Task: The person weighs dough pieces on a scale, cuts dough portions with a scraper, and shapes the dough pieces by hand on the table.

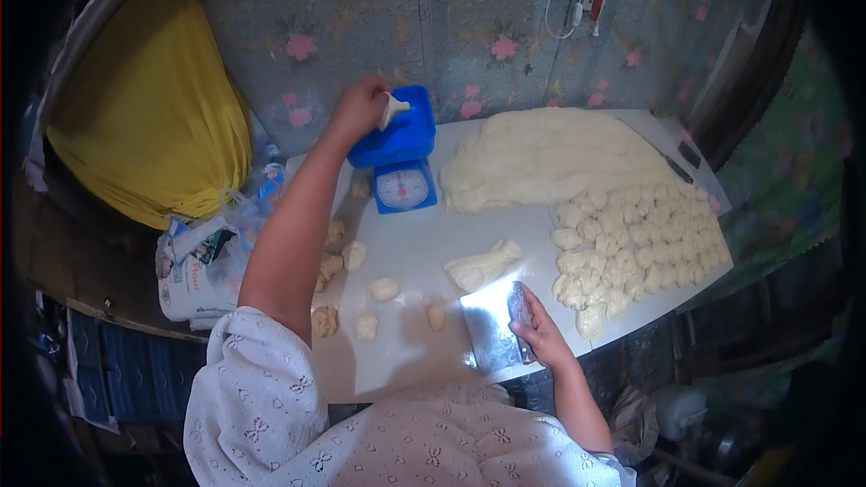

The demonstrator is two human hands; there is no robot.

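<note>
My left hand pinches a small piece of dough over the blue tray of a kitchen scale with a round dial. Low at the front edge of the table, my right hand grips a dough scraper, whose wide metal blade shines brightly. Just beyond the blade lies a long strip of dough. Several loose dough pieces are scattered left of the scraper.
A large slab of dough covers the back of the white table. Rows of dough pieces fill its right side. A knife lies at the back right. Plastic bags and a flour bag stand left, below a yellow cloth.
</note>
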